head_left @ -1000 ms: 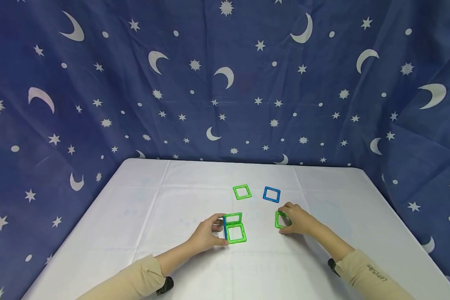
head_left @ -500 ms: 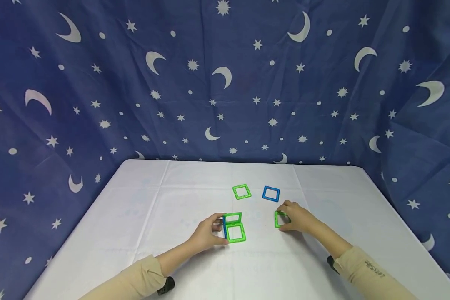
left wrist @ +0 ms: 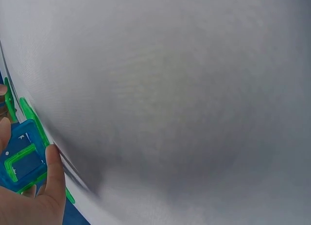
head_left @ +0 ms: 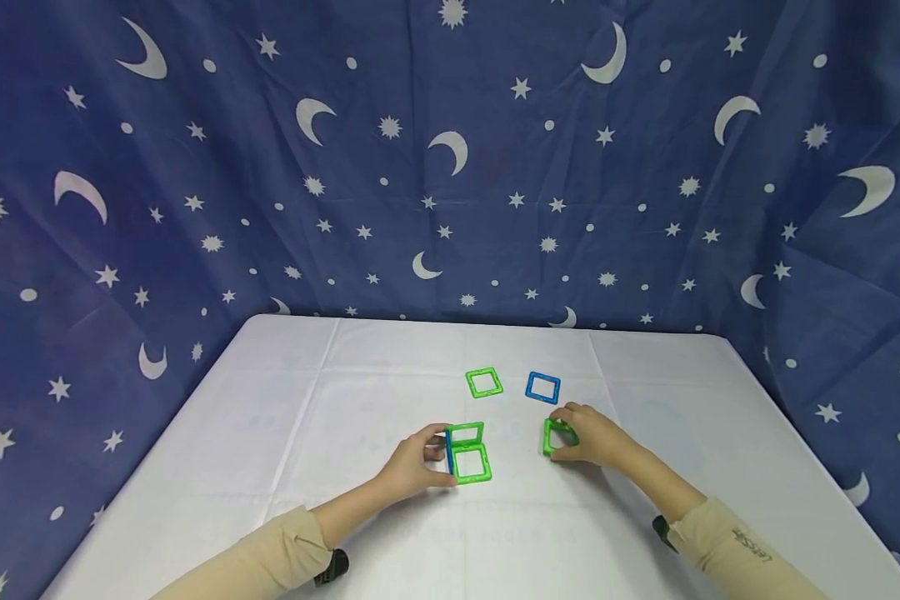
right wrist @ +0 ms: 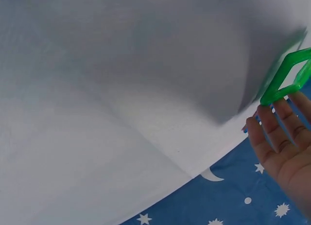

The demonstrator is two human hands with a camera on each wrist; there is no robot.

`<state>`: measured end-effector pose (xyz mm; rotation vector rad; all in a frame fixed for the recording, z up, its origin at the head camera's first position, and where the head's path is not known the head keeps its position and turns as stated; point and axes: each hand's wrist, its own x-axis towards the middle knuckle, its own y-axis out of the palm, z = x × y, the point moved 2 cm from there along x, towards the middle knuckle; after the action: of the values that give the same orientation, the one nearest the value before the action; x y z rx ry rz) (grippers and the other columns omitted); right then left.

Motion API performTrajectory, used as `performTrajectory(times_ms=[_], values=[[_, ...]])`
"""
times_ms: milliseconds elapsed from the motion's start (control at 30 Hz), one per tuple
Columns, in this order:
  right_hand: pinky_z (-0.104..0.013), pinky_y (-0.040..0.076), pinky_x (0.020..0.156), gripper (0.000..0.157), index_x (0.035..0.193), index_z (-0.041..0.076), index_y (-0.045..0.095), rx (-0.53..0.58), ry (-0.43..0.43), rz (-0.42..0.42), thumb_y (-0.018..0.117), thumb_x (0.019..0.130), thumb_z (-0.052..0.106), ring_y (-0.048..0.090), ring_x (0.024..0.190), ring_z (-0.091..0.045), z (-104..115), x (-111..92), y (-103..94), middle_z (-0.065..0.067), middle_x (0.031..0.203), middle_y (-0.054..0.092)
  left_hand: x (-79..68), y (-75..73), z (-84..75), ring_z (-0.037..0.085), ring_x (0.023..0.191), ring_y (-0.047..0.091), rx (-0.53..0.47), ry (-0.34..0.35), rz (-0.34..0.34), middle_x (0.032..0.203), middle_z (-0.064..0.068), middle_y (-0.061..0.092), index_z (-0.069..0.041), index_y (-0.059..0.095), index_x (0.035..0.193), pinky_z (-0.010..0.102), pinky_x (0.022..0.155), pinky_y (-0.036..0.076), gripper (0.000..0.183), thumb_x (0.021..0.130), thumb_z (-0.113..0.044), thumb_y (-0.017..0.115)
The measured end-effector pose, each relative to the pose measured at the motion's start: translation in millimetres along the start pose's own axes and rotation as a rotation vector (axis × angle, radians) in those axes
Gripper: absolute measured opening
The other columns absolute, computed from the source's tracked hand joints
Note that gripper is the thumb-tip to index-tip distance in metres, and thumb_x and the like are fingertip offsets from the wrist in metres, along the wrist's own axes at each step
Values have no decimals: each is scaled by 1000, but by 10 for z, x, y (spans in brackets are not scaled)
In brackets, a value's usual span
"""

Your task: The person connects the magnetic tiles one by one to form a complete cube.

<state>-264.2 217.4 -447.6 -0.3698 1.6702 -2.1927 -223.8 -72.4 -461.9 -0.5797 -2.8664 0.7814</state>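
Observation:
At the table's middle, my left hand (head_left: 408,468) grips a blue square magnetic tile (head_left: 450,454) that stands on edge, thumb at its near end and fingers at its far end. Joined to it are a green tile lying flat (head_left: 474,480) and another green tile (head_left: 467,427) raised behind. In the left wrist view, the blue tile (left wrist: 35,132) faces the camera between thumb and finger. To the right, my right hand (head_left: 596,435) pinches a separate green square tile (head_left: 547,438) by its edges. The right wrist view shows this green tile (right wrist: 276,82) tilted at the fingertips.
Farther back lie a loose green square tile (head_left: 475,392) and a loose blue square tile (head_left: 529,387). White cloth (head_left: 367,367) covers the table. A dark blue curtain (head_left: 375,283) with moons and stars hangs behind and along both sides.
The right hand has shifted slightly left with its green tile, which now looks more tilted up. My left hand and the joined tiles stay in place.

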Motion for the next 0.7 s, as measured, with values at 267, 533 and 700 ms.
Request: performTrajectory(times_ms=[267, 533, 700], values=[[-35, 54, 77, 55, 114, -2, 59, 90, -66, -64, 81, 73, 28, 62, 89, -21, 91, 15, -3, -9, 100, 64, 11, -1, -10, 29, 99, 63, 6, -1, 6, 120, 23, 60, 6, 42, 135, 43, 87, 53, 78, 69, -6, 82], [-35, 54, 77, 54, 119, -2, 55, 177, -97, -85, 77, 77, 24, 61, 90, -22, 223, 38, -15, -8, 101, 63, 31, -6, 4, 27, 96, 62, 22, -3, 0, 120, 22, 60, 5, 42, 135, 43, 86, 53, 78, 70, -8, 82], [-35, 54, 79, 57, 124, -2, 54, 221, -119, -72, 76, 78, 25, 61, 92, -21, 296, 32, -1, -7, 102, 63, 40, -9, 10, 26, 96, 63, 20, -5, -1, 120, 22, 60, 5, 42, 135, 42, 85, 53, 78, 69, -8, 82]])
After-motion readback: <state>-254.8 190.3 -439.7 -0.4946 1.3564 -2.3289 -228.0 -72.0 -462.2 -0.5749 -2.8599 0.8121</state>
